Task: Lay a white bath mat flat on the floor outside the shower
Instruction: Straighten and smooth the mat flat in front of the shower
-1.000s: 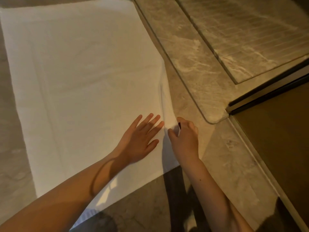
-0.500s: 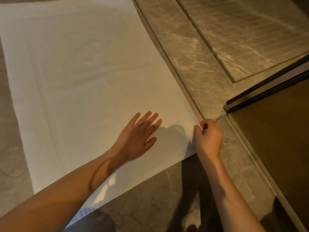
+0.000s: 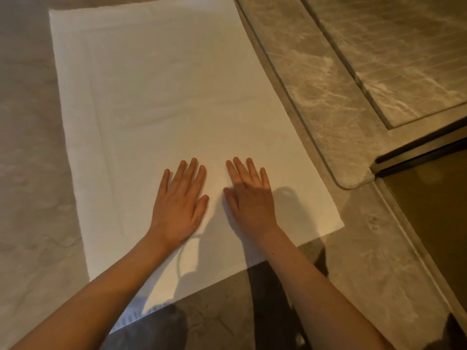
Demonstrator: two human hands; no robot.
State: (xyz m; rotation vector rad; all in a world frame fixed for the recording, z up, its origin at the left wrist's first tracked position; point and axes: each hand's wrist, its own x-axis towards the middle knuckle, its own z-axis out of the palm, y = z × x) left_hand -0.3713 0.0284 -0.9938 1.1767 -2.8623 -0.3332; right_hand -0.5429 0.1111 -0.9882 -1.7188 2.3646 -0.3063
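Head view: two hands, left (image 3: 178, 205) and right (image 3: 251, 200), fingers spread flat, empty, on one bath mat (image 3: 161, 97).

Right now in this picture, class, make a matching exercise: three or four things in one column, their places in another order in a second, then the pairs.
Things
1. mat
2. left hand
3. right hand
4. kerb

Places
A. flat on the mat, nearer the kerb
B. along the mat's right edge
C. spread on the floor
D. flat on the mat, farther from the kerb

Pairs: 1-C, 2-D, 3-A, 4-B

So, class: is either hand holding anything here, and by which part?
Nothing is held: left hand and right hand lie flat, open, on the bath mat.
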